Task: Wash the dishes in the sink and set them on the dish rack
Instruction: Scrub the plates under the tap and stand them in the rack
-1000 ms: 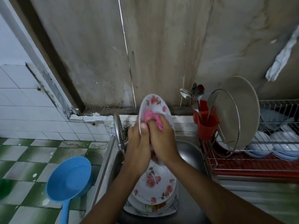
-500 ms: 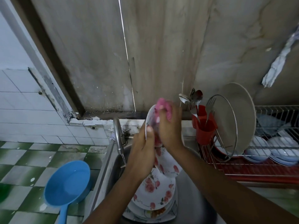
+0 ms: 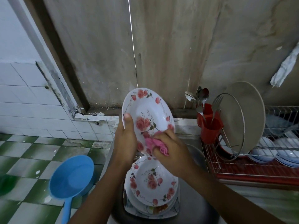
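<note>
Half a second earlier the floral plate [image 3: 148, 113] stood nearly edge-on with the cloth at its top rim; now its glossy white face is turned to the camera and the cloth sits low on it. On the green-and-white tiled floor past the sink's left edge lies a blue plastic dipper [image 3: 71, 177]. The left hand [image 3: 125, 139] grips the plate's left rim, thumb pressed flat on the front, its other fingers hidden behind. The plate is held upright above the back of the steel sink [image 3: 199, 207], its oval outline running from upper left to lower right. The right hand [image 3: 171, 147] has its fingers curled round a bunched pink cloth [image 3: 153, 143], pressing it on the lower right rim. Below, a stack of rose-patterned plates [image 3: 152, 183] lies in the sink. Beyond the right edge stands the wire dish rack [image 3: 242, 167].
</note>
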The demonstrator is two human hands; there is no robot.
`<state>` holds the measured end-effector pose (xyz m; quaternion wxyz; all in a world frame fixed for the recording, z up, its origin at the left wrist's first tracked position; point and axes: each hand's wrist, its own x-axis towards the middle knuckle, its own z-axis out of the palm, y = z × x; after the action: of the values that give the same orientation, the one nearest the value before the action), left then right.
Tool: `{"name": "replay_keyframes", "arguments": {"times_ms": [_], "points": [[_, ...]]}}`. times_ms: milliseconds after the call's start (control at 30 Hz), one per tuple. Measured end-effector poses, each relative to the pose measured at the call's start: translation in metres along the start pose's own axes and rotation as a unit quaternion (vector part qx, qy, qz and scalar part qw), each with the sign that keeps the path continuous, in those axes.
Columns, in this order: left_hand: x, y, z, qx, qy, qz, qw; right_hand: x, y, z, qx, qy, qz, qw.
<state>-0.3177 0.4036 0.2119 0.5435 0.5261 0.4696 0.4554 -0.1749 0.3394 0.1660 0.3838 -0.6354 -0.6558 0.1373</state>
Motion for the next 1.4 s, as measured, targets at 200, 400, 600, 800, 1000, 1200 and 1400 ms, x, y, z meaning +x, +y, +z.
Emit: {"name": "replay_keyframes", "arguments": {"times_ms": [200, 400, 600, 800, 1000, 1200, 1400], "points": [[-0.033, 0.001, 0.016, 0.088, -0.097, 0.018, 0.991, 0.049, 0.018, -0.001, -0.002, 0.137, 0.179, 0.974], [-0.008, -0.003, 0.014, 0.115, -0.005, 0.059, 0.992, 0.026, -0.052, 0.019, 0.212, 0.105, 0.076, 0.968], [-0.017, 0.007, -0.004, 0.06, 0.032, 0.044, 0.997, -0.016, 0.015, 0.026, 0.026, 0.164, 0.119, 0.979], [-0.029, 0.003, 0.005, 0.115, -0.038, 0.017, 0.992, 0.054, 0.032, -0.001, 0.034, 0.203, 0.224, 0.953], [-0.018, 0.001, 0.02, 0.123, -0.079, 0.04, 0.988, 0.06, -0.052, 0.002, 0.278, 0.159, 0.083, 0.944], [-0.006, 0.026, 0.0, 0.0, 0.001, 0.026, 1.0, 0.0, -0.008, 0.011, 0.074, 0.094, -0.039, 0.992], [0.0, 0.029, -0.012, -0.04, 0.02, 0.048, 0.998, 0.019, 0.037, -0.007, 0.162, 0.213, 0.2, 0.942]]}}
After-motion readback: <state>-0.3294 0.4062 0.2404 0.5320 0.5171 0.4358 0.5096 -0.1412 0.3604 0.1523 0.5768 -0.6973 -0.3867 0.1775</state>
